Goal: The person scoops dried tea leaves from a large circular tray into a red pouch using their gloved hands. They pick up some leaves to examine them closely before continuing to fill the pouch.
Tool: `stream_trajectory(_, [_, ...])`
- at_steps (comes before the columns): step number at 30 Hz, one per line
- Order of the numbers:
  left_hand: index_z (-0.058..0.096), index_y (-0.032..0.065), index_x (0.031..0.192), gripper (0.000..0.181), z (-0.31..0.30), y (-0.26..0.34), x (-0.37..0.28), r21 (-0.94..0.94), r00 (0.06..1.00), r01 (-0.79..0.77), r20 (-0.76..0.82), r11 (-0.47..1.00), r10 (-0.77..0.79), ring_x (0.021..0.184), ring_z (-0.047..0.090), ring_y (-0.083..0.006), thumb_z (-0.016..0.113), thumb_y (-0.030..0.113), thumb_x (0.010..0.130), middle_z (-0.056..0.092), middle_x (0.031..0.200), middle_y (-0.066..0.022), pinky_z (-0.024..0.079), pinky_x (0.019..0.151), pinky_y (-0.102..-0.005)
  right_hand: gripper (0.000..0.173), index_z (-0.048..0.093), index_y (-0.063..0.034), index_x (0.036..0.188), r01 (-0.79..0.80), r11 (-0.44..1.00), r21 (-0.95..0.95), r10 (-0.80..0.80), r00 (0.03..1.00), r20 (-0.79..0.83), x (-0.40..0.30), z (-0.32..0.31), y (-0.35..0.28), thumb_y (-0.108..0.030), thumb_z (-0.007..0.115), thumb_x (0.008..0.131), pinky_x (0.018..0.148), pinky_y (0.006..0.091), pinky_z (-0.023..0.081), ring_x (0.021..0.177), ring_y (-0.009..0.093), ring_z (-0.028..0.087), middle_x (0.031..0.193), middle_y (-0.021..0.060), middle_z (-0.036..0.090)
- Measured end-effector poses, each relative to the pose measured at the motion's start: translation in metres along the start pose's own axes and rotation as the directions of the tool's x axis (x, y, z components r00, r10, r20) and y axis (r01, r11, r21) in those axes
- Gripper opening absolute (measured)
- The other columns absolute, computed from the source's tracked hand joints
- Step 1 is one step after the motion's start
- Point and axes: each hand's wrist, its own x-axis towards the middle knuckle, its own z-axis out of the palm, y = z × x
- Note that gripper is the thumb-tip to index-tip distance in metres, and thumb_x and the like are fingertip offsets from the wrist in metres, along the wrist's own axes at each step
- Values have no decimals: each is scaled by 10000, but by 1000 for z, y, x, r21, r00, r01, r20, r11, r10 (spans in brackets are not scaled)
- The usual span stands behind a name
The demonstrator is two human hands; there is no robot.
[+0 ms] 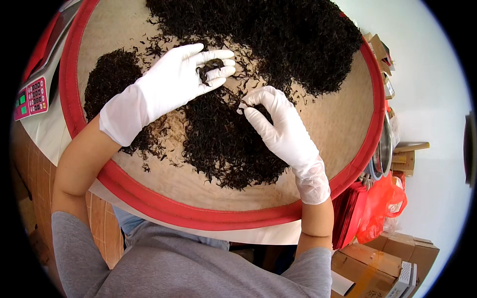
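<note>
My left hand [179,76], in a white glove, is turned palm up with its fingers spread. A few dark, twisted dried leaves [211,66], which look like tea, rest across those fingers. My right hand [277,126], gloved too, pinches a thin leaf or stem [244,105] between thumb and forefinger. Below both hands spreads a loose middle pile of the leaves [223,141]. A smaller pile [110,80] lies to the left, partly behind my left forearm. The largest heap [261,33] covers the far side of the round, red-rimmed tray [335,123].
A scale with a pink keypad [32,97] stands left of the tray. Along the right wall are a metal bowl [384,149], red plastic bags [380,208], a stack of red bags or sheets [348,214] and cardboard boxes [367,262]. The tray's raised red rim [208,219] curves close before my body.
</note>
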Motion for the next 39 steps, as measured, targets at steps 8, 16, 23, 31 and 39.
stream_trajectory(8, [466,-55,1365,510,5,-5,-2,75,992,123,26,990,-126,1112,583,-202,321,317,1047,551,1297,-148,508,940,-327,141,667,-8,977,-221,933,283,241,970,-38,-1,2,-1,-122,671,894,726,322,493,759,221,615,840,116,659])
stream_trajectory(16, [462,-61,1362,513,10,-7,-4,90,990,132,29,987,-135,1105,592,-206,299,319,1058,561,1271,-157,526,932,-333,137,723,-36,1012,-332,877,348,405,901,-159,1,-4,-8,-99,695,894,665,234,481,716,71,582,876,30,693])
stream_trajectory(23, [407,-62,1353,531,8,-29,-5,-34,935,349,86,937,-345,1048,578,-229,345,369,1050,541,1196,-153,529,953,-357,245,713,-84,1100,-135,990,44,140,977,-159,3,5,-17,-85,682,857,668,343,502,716,268,621,780,117,655])
stream_trajectory(31, [427,-52,1363,508,8,-30,-4,-7,947,316,69,949,-315,1039,597,-219,313,338,1059,568,1229,-140,524,950,-377,214,719,-73,1058,-171,985,-27,170,984,-48,5,-5,-24,-107,692,848,653,353,496,708,271,624,767,120,647])
stream_trajectory(39, [461,-51,1343,506,4,-30,-1,10,939,329,98,944,-329,1024,611,-206,304,338,1059,578,1256,-131,524,946,-383,107,713,-50,866,-144,989,42,150,972,-183,2,0,-16,-145,740,823,597,375,473,628,277,587,685,113,602])
